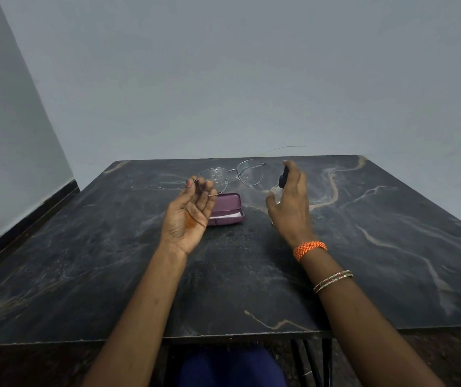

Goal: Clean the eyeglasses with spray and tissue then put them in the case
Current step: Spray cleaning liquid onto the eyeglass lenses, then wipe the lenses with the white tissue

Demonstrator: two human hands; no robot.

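Up near the desk's [391, 247] far edge, the left hand [187, 216] pinches the glasses [230, 175]. The right hand [290, 202] grips the spray [281, 182]. Below them lies the case [228, 209], open.

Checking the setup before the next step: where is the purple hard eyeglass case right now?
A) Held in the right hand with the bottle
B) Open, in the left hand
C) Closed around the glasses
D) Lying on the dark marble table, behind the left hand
D: the purple hard eyeglass case lies on the dark marble table, partly hidden by the left hand, which holds the thin metal-framed eyeglasses above it.
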